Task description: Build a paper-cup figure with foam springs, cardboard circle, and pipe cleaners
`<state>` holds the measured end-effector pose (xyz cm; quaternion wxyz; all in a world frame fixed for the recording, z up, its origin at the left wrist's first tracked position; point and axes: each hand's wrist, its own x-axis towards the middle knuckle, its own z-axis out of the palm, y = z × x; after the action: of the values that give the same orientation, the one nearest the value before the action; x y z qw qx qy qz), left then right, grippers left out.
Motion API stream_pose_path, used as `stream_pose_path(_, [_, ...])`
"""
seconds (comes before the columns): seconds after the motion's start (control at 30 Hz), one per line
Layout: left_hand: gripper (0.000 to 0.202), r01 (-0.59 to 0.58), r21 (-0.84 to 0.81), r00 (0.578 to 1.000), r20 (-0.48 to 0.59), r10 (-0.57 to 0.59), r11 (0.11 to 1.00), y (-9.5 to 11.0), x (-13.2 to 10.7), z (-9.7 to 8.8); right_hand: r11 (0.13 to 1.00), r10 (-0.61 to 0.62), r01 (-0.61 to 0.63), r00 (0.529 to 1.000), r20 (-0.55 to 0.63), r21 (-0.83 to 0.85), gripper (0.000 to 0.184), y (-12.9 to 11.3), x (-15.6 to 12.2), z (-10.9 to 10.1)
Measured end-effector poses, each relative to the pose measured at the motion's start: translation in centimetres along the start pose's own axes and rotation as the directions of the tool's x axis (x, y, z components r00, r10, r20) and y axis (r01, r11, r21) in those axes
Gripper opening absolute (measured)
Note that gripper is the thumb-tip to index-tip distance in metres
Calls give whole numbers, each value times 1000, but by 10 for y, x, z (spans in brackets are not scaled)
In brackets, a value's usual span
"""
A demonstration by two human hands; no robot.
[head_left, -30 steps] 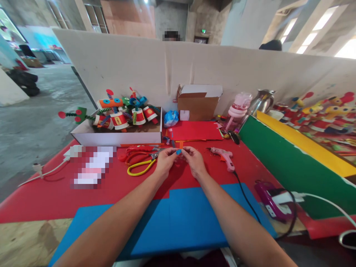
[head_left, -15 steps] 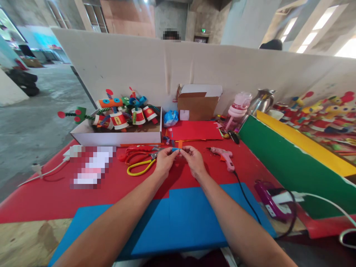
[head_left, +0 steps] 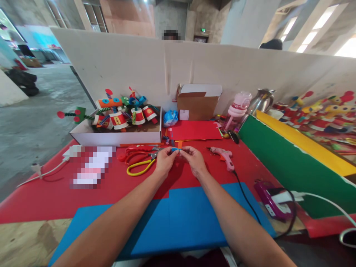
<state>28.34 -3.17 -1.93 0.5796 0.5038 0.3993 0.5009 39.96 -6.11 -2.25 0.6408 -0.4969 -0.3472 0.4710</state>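
Observation:
Above the red tabletop, my left hand (head_left: 165,161) and my right hand (head_left: 195,161) meet fingertip to fingertip. Between them they pinch a small blue paper strip (head_left: 175,150), with an orange paper strip (head_left: 180,144) standing up from it. Fingers cover most of the blue piece, so how the two strips join cannot be made out. Just left of my left hand lie yellow-handled scissors (head_left: 139,169) and a red-handled tool (head_left: 138,148). A pink glue gun (head_left: 226,154) rests to the right of my right hand, its black cord running toward me.
A white box (head_left: 116,139) at the back left holds several paper-cup figures (head_left: 119,120). Red paper sheets (head_left: 196,130) lie before a cardboard box (head_left: 198,106). A pink bottle (head_left: 237,107), green panel (head_left: 286,163) and purple power strip (head_left: 272,204) stand right. Blue board (head_left: 167,226) lies nearest me.
Hardly anything differs. Both hands keep their pinch on the paper strips in the same place, and the view has shifted only very slightly.

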Motion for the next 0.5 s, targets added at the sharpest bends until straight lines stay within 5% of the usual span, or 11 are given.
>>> stream_pose_path(0.5, [24,20,-6,1000,4,-20,1000,-1,-1,0,1000,15,-15,1000,10,-24,27,3,1,0])
